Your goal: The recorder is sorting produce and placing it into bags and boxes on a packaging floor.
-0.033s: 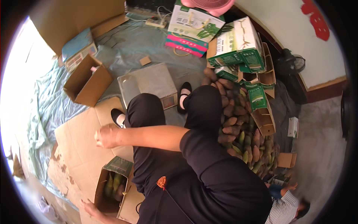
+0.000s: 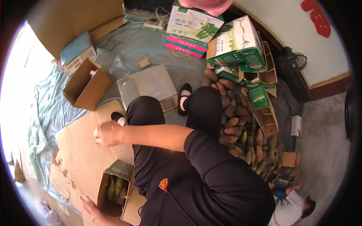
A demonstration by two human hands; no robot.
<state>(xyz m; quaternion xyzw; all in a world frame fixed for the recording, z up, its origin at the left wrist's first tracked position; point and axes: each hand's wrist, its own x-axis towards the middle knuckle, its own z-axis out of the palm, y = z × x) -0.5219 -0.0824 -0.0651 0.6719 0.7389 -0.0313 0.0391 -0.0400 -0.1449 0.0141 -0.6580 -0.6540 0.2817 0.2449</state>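
Observation:
Across my lap my right arm reaches to the left. My right hand [image 2: 107,133] is closed above a flattened cardboard sheet [image 2: 81,145], and whatever it may hold is hidden. Low on the left, my left hand [image 2: 90,206] has its fingers partly stretched out beside an open carton [image 2: 120,169]. I see no object in that hand. Inside the carton lie several long mango-like fruits [image 2: 118,187], green and reddish brown.
A large pile of similar brown and green fruits [image 2: 241,120] lies to my right. Cartons [image 2: 236,43] stand beyond it. A grey box [image 2: 151,84] sits ahead of my feet, near an open brown carton [image 2: 87,84]. Another person [image 2: 288,211] is at lower right.
The view has shifted slightly. My right hand stays closed over the cardboard sheet, a little farther left in view. My left hand stays beside the carton, its fingers in a slightly different pose.

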